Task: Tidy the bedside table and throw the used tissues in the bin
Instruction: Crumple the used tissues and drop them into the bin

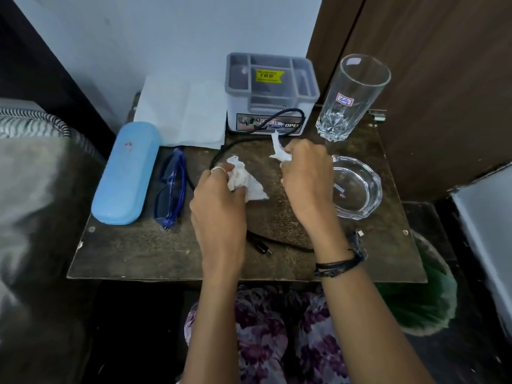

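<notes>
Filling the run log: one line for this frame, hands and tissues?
left hand: grips crumpled tissue | right hand: grips second tissue | bin: right of table | tissues binned: not yet

The fingers of the right hand curl away from the camera, so how much of the tissue lies inside them cannot be told. The left hand covers part of the crumpled tissue and a stretch of the black cable near the worktop's front edge. The right wrist hides the near-left rim of the glass ashtray. The green bin sits partly under the worktop's right front corner. The print on the organiser's yellow sticker is too small to read fully. The bedding at left is blurred and cut off by the edge.
</notes>
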Motion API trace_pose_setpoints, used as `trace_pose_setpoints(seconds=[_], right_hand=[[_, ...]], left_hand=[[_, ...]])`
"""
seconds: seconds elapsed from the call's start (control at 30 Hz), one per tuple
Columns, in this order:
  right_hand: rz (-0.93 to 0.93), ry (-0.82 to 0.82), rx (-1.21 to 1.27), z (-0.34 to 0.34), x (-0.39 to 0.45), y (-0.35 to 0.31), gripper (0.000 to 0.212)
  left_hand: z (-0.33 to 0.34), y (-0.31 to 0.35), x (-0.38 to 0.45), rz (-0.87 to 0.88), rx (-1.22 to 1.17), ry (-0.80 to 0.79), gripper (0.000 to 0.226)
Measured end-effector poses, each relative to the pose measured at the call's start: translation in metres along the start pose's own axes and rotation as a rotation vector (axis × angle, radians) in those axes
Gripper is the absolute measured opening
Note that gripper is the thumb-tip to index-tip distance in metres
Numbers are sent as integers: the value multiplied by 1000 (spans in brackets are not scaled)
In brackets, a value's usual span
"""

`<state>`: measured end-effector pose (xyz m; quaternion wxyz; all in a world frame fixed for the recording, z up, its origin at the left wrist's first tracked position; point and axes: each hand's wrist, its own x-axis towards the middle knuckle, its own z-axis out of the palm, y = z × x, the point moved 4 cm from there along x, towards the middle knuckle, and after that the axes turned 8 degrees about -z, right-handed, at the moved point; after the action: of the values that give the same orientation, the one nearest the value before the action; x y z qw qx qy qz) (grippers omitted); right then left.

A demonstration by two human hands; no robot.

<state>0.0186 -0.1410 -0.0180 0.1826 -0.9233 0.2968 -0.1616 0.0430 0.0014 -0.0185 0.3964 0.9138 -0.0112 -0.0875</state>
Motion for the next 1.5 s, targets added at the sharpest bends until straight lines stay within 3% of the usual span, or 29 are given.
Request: trace_pose_setpoints(seconds=[0.2,0.3,0.47,0.67,0.8,0.97,1.13,1.2,1.27,1.33,1.5], right_hand=[[0,130,251,-33,-21,-3,17],[71,160,386,-60,-41,10,4],[223,221,567,-102,-80,52,16],[365,368,531,-145,-111,129,21],[495,449,357,-146,-136,215,21],[634,178,131,-80,-165,298,22],[714,61,296,-18,-189,350,30],[753,-42,295,3,-196,362,17],[814,-139,304,18,-204,373,37],[833,-122,310,23,-208,378,43],[803,55,349,4,-206,361,17]], left_hand=[[-14,18,-7,97,-111,14,31],[-18,36,-22,159,-150,-22,27],[-5,73,-61,261,-177,-163,20],[63,117,-128,378,-175,-414,24],[139,126,-176,487,14,-566,27],[251,90,-211,400,316,-737,27],[310,53,-209,273,277,-816,27],[324,38,-204,241,264,-871,28],[336,23,-199,226,317,-906,31],[341,16,-197,237,378,-912,39],[329,34,-207,246,409,-983,53]])
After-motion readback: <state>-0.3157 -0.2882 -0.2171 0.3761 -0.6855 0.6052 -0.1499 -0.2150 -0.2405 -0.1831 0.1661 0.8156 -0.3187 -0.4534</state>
